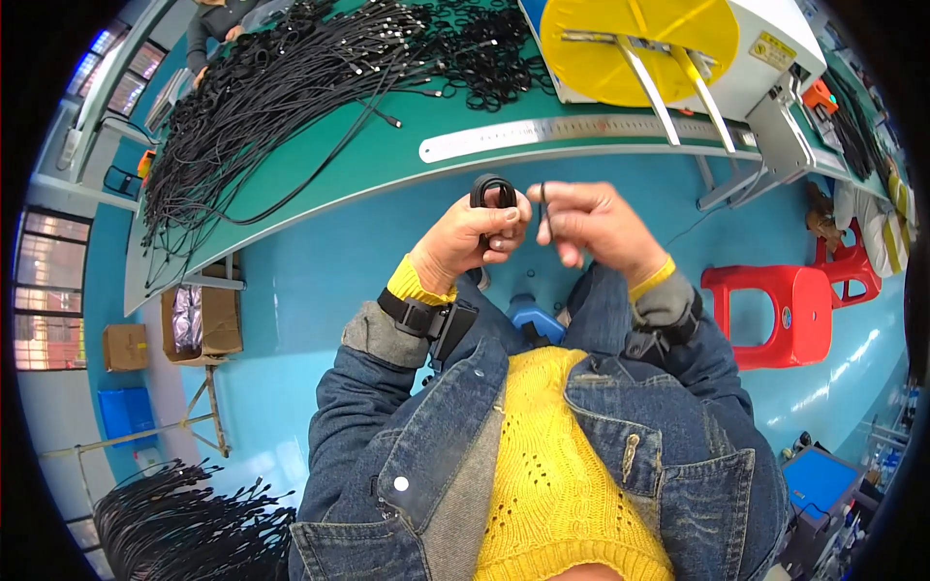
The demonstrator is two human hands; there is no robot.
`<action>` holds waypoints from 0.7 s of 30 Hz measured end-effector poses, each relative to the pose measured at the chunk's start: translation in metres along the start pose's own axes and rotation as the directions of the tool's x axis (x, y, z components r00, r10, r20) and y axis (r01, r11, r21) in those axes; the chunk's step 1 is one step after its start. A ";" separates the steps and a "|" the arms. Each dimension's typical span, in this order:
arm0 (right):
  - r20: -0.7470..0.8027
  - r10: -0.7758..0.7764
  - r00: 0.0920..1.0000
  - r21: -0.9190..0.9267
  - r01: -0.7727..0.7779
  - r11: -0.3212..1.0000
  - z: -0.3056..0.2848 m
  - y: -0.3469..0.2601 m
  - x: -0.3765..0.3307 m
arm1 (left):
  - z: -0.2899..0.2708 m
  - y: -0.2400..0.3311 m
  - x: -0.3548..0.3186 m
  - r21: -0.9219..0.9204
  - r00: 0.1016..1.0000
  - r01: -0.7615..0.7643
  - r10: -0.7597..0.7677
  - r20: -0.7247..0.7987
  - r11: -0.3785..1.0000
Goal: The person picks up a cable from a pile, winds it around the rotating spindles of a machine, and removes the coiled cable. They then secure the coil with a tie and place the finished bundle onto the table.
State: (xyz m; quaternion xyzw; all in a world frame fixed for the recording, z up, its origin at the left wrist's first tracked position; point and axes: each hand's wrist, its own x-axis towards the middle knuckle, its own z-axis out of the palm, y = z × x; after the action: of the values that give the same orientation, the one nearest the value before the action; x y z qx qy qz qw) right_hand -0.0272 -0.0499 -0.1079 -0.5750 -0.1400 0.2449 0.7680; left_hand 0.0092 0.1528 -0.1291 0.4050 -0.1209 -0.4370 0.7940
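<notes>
In front of me, just off the table's near edge, my left hand (463, 235) is closed round a small coil of black cable (491, 183). The loops stick up between its thumb and fingers. Close by on the right, my right hand (605, 225) pinches a thin black strip (542, 197) at its fingertips. Whether this strip is part of the cable or a separate band, I cannot tell. The two hands are almost touching.
A heap of black cables (281, 107) covers the left of the green table (387, 160), with small black coils (489, 73) beside it. A steel ruler (523, 133) lies below a machine's yellow disc (635, 82). Red stools (804, 315) stand right. Another person's hand (234, 32) is far left.
</notes>
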 end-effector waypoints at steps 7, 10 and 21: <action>-0.033 -0.025 0.999 -0.609 -0.001 0.793 -0.009 -0.043 -0.007 | 0.030 -0.011 0.001 0.147 0.977 0.212 -0.213 -0.007 0.966; 0.256 0.049 0.966 -0.855 0.202 0.478 -0.004 -0.039 0.001 | 0.034 -0.021 0.003 0.272 0.953 0.303 -0.290 -0.085 0.913; -0.076 -0.085 0.993 -0.167 0.072 0.983 0.004 0.028 -0.015 | 0.038 -0.026 -0.014 0.141 0.998 -0.028 0.036 -0.055 0.990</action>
State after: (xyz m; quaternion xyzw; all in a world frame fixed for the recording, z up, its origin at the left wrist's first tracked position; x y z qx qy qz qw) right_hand -0.0478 -0.0492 -0.1319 -0.6400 -0.1502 0.1780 0.7322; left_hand -0.0354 0.1361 -0.1213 0.4703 -0.1349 -0.4029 0.7735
